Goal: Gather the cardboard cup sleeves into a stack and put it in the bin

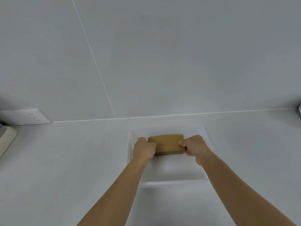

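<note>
A stack of brown cardboard cup sleeves (167, 144) lies flat inside the far half of a white plastic bin (171, 182) on the white counter. My left hand (144, 148) grips the stack's left end and my right hand (194, 145) pinches its right end, thumb on top. Both forearms reach over the bin's near rim. Whether the stack rests on the bin floor or hangs just above it I cannot tell.
A white wall socket plate (26, 116) sits low on the wall at the left, with a beige object (6, 141) below it at the frame's edge. The white wall meets the counter just behind the bin. A dark-edged item (299, 110) peeks in at the far right.
</note>
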Demonstrator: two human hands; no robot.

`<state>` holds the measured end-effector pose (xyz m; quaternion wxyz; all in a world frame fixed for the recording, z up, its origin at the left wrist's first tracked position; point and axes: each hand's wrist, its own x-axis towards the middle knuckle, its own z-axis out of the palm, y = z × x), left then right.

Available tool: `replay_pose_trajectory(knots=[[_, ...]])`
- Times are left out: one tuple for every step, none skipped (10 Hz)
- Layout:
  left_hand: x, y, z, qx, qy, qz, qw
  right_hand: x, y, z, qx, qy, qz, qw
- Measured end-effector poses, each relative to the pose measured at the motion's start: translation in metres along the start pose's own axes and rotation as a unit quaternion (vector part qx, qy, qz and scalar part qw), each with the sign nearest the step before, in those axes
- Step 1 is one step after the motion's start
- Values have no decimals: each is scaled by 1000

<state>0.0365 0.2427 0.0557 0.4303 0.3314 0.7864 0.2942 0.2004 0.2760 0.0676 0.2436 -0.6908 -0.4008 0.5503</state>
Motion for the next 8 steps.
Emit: replay_pose_trajectory(knots=[[0,-2,0,11,2,8,1000,-1,1,4,-35,7,-29,999],[-1,-3,-2,-9,-8,11,1000,-1,4,4,-52,14,-40,998],[-3,-2,-4,-12,-15,15,1000,-3,4,3,-56,20,-34,998],[-3,-2,-2,-8,-23,16,1000,-6,2,2,-67,9,-41,997],[-8,1,-3,-9,-35,15,999,-8,3,4,-80,-5,-47,996],[-10,1,-5,-7,-40,29,999,-9,4,2,-93,-6,-55,994],[-18,5,-15,0,-39,44,998,-20,1,-1,-95,-15,-67,993],[-28,13,-30,8,-14,75,997,-34,-4,-6,-91,-16,-102,990]])
